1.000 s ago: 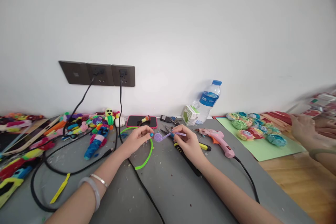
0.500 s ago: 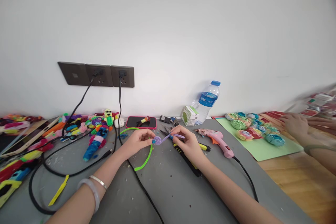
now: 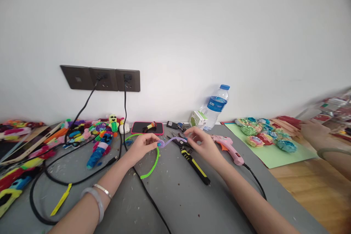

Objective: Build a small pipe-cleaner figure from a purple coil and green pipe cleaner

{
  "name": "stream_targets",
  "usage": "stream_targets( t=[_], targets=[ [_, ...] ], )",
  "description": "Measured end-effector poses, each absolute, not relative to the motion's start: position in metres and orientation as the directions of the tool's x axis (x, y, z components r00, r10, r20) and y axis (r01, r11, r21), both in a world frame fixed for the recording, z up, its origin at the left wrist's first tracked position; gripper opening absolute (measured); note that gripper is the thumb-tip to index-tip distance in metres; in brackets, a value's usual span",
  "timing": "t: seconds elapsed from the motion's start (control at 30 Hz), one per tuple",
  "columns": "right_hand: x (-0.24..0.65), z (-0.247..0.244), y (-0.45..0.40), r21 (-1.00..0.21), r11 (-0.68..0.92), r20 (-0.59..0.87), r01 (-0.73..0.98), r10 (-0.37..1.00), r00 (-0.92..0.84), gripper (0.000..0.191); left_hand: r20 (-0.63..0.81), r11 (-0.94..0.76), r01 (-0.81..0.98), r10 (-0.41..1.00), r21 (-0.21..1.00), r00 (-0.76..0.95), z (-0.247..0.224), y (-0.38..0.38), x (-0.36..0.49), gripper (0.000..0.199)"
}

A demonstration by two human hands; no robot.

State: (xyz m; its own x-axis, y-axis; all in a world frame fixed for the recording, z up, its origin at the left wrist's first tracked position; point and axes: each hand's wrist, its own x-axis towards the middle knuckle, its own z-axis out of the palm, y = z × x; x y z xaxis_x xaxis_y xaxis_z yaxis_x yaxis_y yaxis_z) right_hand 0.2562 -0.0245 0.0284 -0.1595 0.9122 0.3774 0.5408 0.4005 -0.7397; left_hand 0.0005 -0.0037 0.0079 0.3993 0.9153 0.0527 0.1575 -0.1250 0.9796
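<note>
My left hand (image 3: 145,147) pinches a small purple pipe-cleaner coil (image 3: 161,144) between thumb and forefinger. From the coil, its loose purple tail arches right to the fingertips of my right hand (image 3: 201,142). The right thumb and forefinger look apart at the tail's end; whether they touch it is hard to see. Below the right hand lie pliers (image 3: 196,166) with black and yellow handles, their jaws partly under the tail. A bright green curved strip (image 3: 153,166) lies on the grey table (image 3: 170,197) beneath the left hand.
A pink glue gun (image 3: 230,150) lies right of my right hand, before a leaning water bottle (image 3: 216,106) and small box (image 3: 197,119). Behind are a phone (image 3: 137,128) and keys. Black cables (image 3: 148,192) and pipe-cleaner figures lie left. Ribbon flowers (image 3: 286,146) and another person's hand (image 3: 314,133) are right.
My right hand has slid right along the purple tail to its end, its fingers loosening. The coil has shifted slightly left and up with my left hand. More of the pliers shows.
</note>
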Motion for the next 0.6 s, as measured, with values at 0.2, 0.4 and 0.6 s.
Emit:
stream_targets(
  t=[0.2, 0.4, 0.6],
  targets=[
    [0.321, 0.048, -0.018, -0.582, 0.086, 0.223, 0.808, 0.973, 0.058, 0.027, 0.002, -0.045, 0.128, 0.946, 0.991, 0.323, 0.009, -0.003, 0.001, 0.026],
    [0.375, 0.049, -0.020, -0.339, -0.350, -0.236, 0.873, 0.930, 0.282, 0.043, -0.018, -0.002, 0.070, 0.962, 0.998, 0.272, 0.006, -0.001, 0.001, 0.029],
    [0.393, 0.050, -0.025, -0.259, -0.389, -0.332, 0.884, 0.895, 0.297, 0.046, -0.040, 0.032, 0.038, 0.968, 0.999, 0.247, 0.008, -0.003, 0.001, 0.033]
  ],
)
